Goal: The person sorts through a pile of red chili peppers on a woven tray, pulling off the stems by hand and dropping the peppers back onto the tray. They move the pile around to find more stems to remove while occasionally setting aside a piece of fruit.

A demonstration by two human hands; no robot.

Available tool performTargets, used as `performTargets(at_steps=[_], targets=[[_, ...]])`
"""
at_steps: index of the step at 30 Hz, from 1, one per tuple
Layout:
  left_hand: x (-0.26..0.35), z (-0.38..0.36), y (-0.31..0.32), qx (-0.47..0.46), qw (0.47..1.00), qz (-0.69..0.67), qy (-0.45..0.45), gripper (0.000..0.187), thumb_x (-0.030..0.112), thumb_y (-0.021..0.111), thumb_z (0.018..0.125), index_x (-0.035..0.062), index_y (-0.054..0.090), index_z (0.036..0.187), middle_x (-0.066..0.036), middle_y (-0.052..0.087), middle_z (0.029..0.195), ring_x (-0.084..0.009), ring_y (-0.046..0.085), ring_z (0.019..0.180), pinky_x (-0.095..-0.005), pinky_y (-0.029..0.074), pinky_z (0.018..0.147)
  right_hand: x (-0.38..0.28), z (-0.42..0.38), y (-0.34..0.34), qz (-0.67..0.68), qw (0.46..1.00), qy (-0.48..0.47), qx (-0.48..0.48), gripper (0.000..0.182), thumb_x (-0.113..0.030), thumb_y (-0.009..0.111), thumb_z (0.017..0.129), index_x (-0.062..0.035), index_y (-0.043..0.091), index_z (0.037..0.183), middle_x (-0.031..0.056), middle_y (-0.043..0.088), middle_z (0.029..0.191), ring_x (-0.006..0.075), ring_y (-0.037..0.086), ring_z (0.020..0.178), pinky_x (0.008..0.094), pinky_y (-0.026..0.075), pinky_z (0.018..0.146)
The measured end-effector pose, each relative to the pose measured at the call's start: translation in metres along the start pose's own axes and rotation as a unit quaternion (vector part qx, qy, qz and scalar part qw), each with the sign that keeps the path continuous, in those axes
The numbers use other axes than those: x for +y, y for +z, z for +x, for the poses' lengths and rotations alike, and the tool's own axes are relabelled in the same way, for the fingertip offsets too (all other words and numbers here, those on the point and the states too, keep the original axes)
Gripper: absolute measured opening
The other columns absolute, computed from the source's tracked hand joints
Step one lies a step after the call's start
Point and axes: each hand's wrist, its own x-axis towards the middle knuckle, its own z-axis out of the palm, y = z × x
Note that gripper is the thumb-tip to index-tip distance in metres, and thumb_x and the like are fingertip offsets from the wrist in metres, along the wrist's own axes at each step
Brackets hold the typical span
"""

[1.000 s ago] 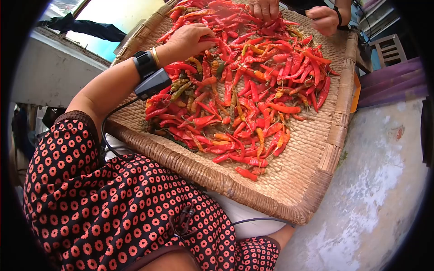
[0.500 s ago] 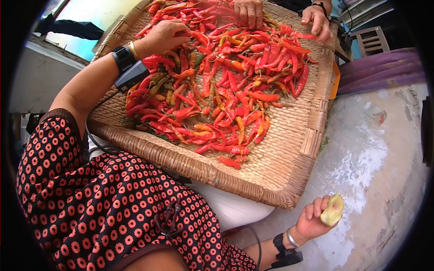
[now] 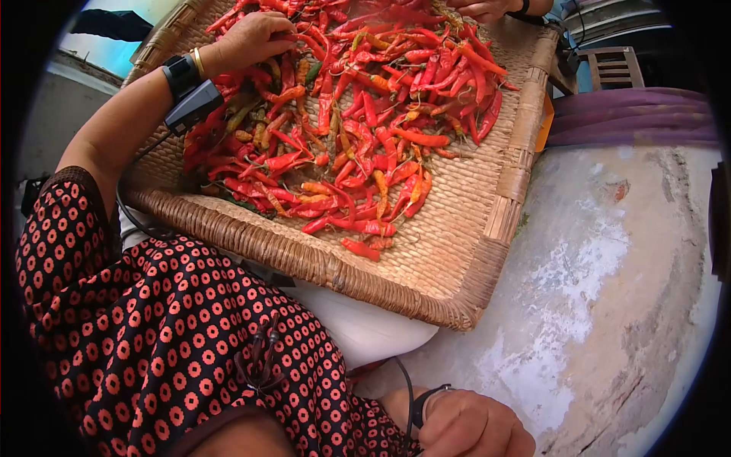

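My left hand (image 3: pixel 250 42), with a watch and a gold bangle at the wrist, lies over the red chili peppers (image 3: pixel 369 156) in the woven tray. Its fingers are bent and pressed together at a chili pepper, their tips partly hidden. Low in the view and close to the camera, my right hand (image 3: pixel 478 428) is curled with its back towards me. The pale yellow-green fruit piece that it held half a second ago is hidden behind the fingers. Most peppers are red, some orange or brownish, and they are heaped towards the tray's far left.
The woven tray (image 3: pixel 304 259) has a thick raised rim and rests above a white surface (image 3: pixel 365 324). Another person's hand (image 3: pixel 483 9) is at its far edge. Beyond stand a wooden chair (image 3: pixel 613 68) and purple cloth (image 3: pixel 632 114). Concrete floor (image 3: pixel 579 305) lies to the right.
My right hand has come down and nearer to the camera, turning so the fruit is out of sight. The whole scene has shifted up and left. One of the other person's hands has left the view.
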Motion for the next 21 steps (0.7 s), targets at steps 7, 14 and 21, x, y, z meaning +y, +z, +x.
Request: performTargets(at_steps=[7, 14, 21], targets=[[-0.009, -0.002, 0.006, 0.017, 0.999, -0.002, 0.029, 0.023, 0.02, 0.062, 0.078, 0.0017, 0.059, 0.092, -0.012, 0.057, 0.084, -0.0291, 0.057, 0.081, -0.0351, 0.045, 0.071, 0.002, -0.016, -0.005, -0.009, 0.995, -0.09, 0.045, 0.018, -0.013, 0.062, 0.081, -0.0072, 0.057, 0.097, 0.0138, 0.061, 0.074, 0.0216, 0.056, 0.062, 0.0268, 0.043, 0.05], [-0.014, -0.001, 0.009, 0.013, 1.0, 0.009, 0.023, 0.024, 0.021, 0.062, 0.077, 0.0035, 0.058, 0.093, -0.012, 0.057, 0.086, -0.0296, 0.056, 0.084, -0.0366, 0.045, 0.073, 0.009, 0.021, -0.019, 0.152, 0.981, 0.111, -0.051, 0.023, -0.011, 0.058, 0.082, -0.0062, 0.056, 0.104, 0.0262, 0.053, 0.098, 0.0306, 0.056, 0.071, 0.0334, 0.046, 0.054], [-0.016, -0.003, 0.013, 0.023, 0.999, -0.009, 0.037, 0.025, 0.023, 0.062, 0.077, 0.0038, 0.059, 0.093, -0.011, 0.057, 0.085, -0.0298, 0.057, 0.084, -0.0374, 0.045, 0.072, 0.012, 0.016, -0.014, 0.156, 0.987, 0.046, 0.005, 0.026, -0.016, 0.064, 0.079, -0.0053, 0.057, 0.102, 0.022, 0.052, 0.088, 0.0259, 0.056, 0.065, 0.0295, 0.046, 0.047]])
